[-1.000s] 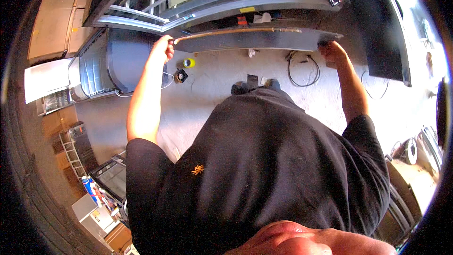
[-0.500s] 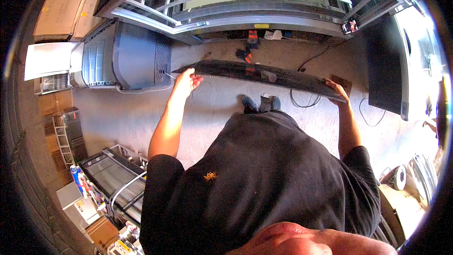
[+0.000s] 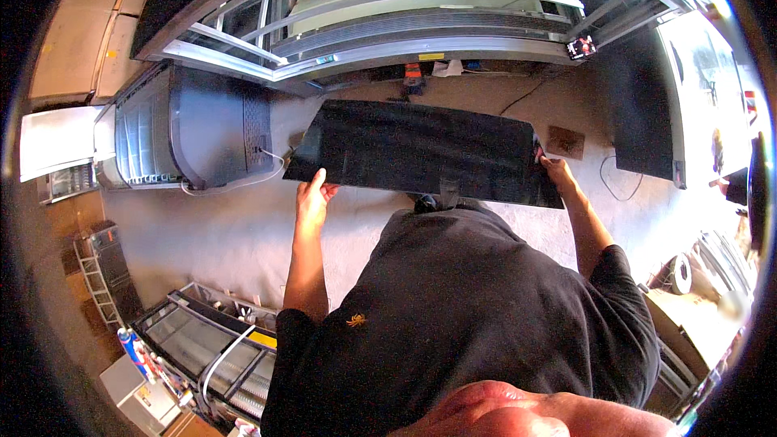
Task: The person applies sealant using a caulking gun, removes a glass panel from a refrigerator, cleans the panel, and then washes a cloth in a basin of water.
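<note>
- Head view, the only view I have. Count: one large dark panel, two hands on it, one person, in a black short-sleeved shirt.
- My left hand grips the panel at its lower left edge, thumb over the front face, fingers behind and hidden.
- My right hand clasps the panel's right edge near the lower right corner; fingers wrap the edge, so I see mostly the back of the hand.
- Panel position: held out in front of the chest with both arms extended, above the concrete floor, its broad face turned toward the camera. It sits between me and the long metal-framed cabinet that runs across the top of the picture.
- Panel appearance: flat, thin, roughly trapezoid as the lens bends it, wider along the lower edge. Surface black and glossy with a faint speckled sheen. One small tab or strip of tape shows at the middle of the lower edge; I cannot tell which.
- Other counts: one grey boxy unit lying on the floor at the left, a white cord trailing from it toward the panel's left corner. One black upright panel at the right. One small brown square piece on the floor just beyond my right hand.
- One glass-topped case at lower left, near a metal rack.
</note>
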### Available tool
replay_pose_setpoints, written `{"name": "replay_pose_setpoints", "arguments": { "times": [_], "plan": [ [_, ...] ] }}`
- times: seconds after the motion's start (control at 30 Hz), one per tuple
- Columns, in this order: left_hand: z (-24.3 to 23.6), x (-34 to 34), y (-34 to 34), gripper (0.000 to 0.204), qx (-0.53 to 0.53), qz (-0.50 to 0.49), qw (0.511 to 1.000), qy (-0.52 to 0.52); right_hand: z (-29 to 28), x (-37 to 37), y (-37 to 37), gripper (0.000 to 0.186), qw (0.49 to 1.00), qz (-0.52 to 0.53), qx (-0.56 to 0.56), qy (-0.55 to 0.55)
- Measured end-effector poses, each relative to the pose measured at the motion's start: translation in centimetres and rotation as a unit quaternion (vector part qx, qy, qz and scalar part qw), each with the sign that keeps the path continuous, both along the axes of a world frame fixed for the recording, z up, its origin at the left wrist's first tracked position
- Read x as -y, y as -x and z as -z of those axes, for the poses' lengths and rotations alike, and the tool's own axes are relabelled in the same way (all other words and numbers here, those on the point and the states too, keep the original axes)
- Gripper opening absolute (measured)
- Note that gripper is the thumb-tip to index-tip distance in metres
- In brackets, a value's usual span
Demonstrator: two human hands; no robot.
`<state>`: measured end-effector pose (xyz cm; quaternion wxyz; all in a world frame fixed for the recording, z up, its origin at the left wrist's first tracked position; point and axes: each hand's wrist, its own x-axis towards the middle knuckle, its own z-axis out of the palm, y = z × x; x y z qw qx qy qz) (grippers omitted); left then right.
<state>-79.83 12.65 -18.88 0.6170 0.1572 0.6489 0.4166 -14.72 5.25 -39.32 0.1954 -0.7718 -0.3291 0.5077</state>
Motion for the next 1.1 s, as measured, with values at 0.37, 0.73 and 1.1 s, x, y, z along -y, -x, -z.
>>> {"name": "replay_pose_setpoints", "arguments": {
  "times": [0.37,0.73,1.1],
  "plan": [
    [8.3,-5.9,3.9,0.019,0.117,-0.091,0.987,0.069,-10.2,-8.4,8.0,0.045,0.966,0.005,0.199,-0.164],
    [14.8,-15.1,2.3,0.021,0.080,-0.122,0.988,0.047,-3.9,-21.0,7.0,0.046,0.938,-0.028,0.270,-0.216],
    [25.4,-27.5,2.6,0.030,0.093,-0.148,0.984,-0.038,5.9,-35.5,8.4,0.045,0.927,-0.015,0.270,-0.260]
  ]
}}
